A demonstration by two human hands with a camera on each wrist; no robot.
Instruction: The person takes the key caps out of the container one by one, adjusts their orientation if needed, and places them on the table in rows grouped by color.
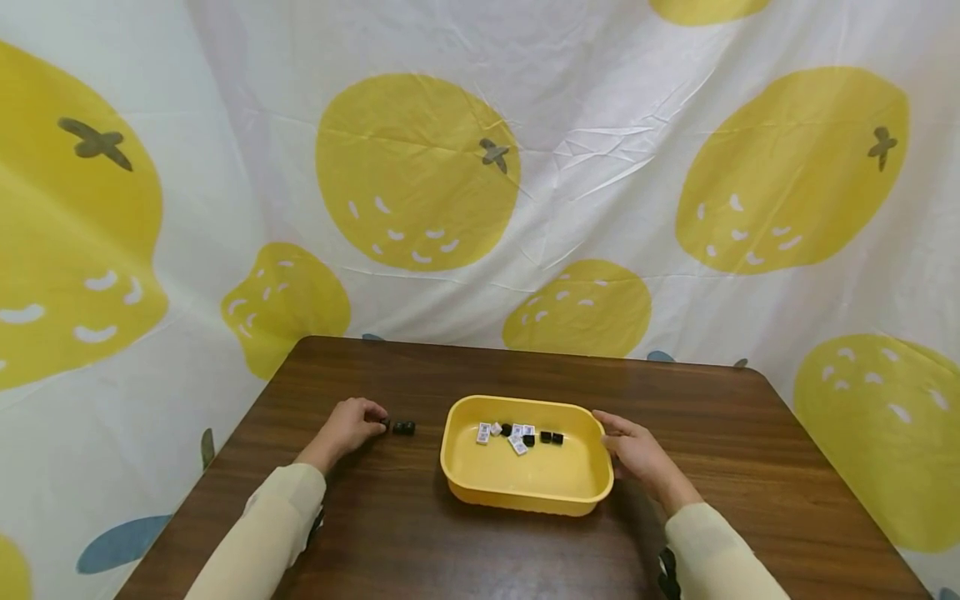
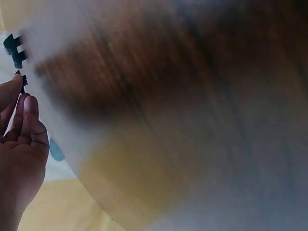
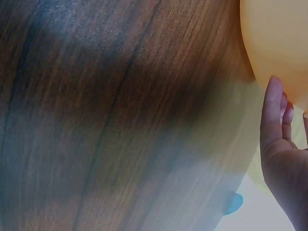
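Observation:
My left hand (image 1: 352, 427) is left of the yellow plastic tray (image 1: 525, 504), low over the table. Its thumb and fingertips pinch a small black block (image 2: 23, 83), mostly covered by the fingers in the head view. Just right of the fingertips, more small black blocks (image 1: 403, 427) sit in a line with it. My right hand (image 1: 637, 450) touches the right end of the tray with its fingers nearly straight against the wall and rim. Inside the tray lie several white printed pieces (image 1: 483, 433) and small black cubes (image 1: 546, 437).
The dark wood-grain table (image 1: 375, 533) carries the tray near its middle. A white cloth (image 1: 585, 167) with yellow lemon prints hangs behind the table and along its sides.

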